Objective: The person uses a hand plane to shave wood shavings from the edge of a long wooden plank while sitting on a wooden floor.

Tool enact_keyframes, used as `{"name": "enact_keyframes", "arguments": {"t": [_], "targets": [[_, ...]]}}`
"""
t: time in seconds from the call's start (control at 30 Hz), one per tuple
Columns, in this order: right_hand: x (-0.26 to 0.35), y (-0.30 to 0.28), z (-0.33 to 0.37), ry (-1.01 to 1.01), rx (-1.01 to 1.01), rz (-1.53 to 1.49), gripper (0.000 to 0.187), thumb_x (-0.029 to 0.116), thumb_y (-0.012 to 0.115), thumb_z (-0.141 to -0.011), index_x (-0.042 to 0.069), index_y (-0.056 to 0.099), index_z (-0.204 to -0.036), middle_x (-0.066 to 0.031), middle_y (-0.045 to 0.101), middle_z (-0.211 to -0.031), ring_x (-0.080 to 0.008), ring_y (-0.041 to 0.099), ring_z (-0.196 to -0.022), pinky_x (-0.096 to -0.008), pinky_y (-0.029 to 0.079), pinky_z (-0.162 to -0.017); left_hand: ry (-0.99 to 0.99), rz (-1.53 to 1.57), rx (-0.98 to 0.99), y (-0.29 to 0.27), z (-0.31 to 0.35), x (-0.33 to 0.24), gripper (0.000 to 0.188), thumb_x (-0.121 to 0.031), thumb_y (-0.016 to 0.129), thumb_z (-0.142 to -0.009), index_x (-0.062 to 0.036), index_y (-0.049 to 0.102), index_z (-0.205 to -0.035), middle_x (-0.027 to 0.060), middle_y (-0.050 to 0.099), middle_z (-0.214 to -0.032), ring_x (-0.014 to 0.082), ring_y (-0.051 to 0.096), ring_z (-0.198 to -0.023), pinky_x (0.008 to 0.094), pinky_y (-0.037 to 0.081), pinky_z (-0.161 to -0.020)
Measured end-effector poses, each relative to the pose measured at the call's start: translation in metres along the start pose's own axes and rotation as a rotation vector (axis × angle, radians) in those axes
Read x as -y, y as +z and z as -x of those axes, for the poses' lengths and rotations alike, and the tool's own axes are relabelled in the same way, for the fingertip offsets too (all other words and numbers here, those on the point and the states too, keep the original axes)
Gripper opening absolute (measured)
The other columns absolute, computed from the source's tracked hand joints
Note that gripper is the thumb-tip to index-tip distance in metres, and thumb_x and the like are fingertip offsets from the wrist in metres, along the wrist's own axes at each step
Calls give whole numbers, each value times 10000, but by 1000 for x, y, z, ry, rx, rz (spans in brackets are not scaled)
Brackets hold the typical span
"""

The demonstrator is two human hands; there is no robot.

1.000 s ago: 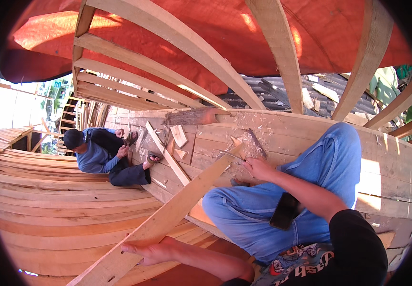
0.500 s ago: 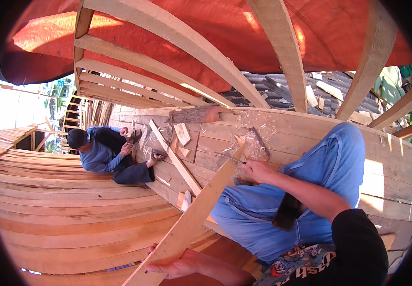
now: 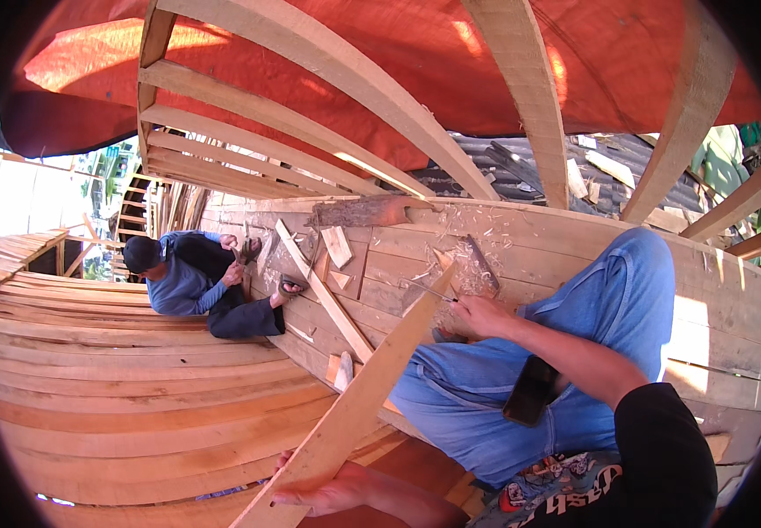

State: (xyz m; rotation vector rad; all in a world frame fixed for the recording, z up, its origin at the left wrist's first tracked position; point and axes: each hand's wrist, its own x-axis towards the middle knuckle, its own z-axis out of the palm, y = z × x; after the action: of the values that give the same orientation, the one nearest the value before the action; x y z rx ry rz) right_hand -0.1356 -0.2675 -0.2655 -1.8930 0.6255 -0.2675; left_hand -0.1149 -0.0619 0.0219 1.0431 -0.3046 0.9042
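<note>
A long pale wooden plank slants up from the lower left toward my knee, its far end tapering to a point. My left hand is wrapped round the plank's near part, the thumb on its upper face. In my right hand is a knife, its thin blade lying across the plank near the tapered end. My fingers cover most of the knife's handle. Under that end, wood shavings and a strip of bark lie on the board floor.
At the left, a person in a blue top sits on the planking, hands at a piece of wood. A loose batten and offcuts lie between us. Curved timber ribs rise beyond, before an orange tarp. A phone rests on my lap.
My right hand and the knife have shifted slightly to the right along the plank's tapered end. The plank has moved only a little; my left hand keeps its hold.
</note>
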Motion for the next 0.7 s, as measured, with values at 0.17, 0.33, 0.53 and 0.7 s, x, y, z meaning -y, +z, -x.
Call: {"name": "enact_keyframes", "arguments": {"t": [0.17, 0.33, 0.53, 0.7], "targets": [[-3, -14, 0, 39, 11, 9, 434, 373, 424, -954, -19, 589, -868, -250, 622, -824, -435, 601, -800, -509, 462, -713, 6, -37, -40, 7, -3, 2, 362, -346, 589, -912, -21, 535, -1060, 124, 624, -906, 213, 609, -848, 338, 531, -780], [-1, -7, -5, 35, 9, 10, 435, 378, 428, -954, -15, 594, -867, -241, 629, -843, -431, 603, -806, -507, 467, -707, 5, -47, -57, 6, -3, 3, 369, -301, 615, -901, -45, 499, -1140, 116, 597, -961, 215, 607, -874, 355, 530, -810], [5, -1, 3, -6, -15, 7, 428, 376, 437, -948, -11, 606, -882, -251, 624, -845, -425, 607, -818, -506, 462, -726, 26, 20, 4, 3, -4, 4, 332, -296, 608, -906, -56, 522, -1119, 102, 602, -966, 203, 608, -887, 356, 534, -814], [9, -9, 2, 62, 62, -30, 453, 388, 421, -955, -19, 599, -864, -254, 623, -842, -430, 604, -817, -504, 459, -726, -48, 8, -12, -2, -8, 5, 335, -305, 611, -903, -70, 526, -1126, 95, 595, -996, 196, 606, -889, 342, 534, -816]]}}
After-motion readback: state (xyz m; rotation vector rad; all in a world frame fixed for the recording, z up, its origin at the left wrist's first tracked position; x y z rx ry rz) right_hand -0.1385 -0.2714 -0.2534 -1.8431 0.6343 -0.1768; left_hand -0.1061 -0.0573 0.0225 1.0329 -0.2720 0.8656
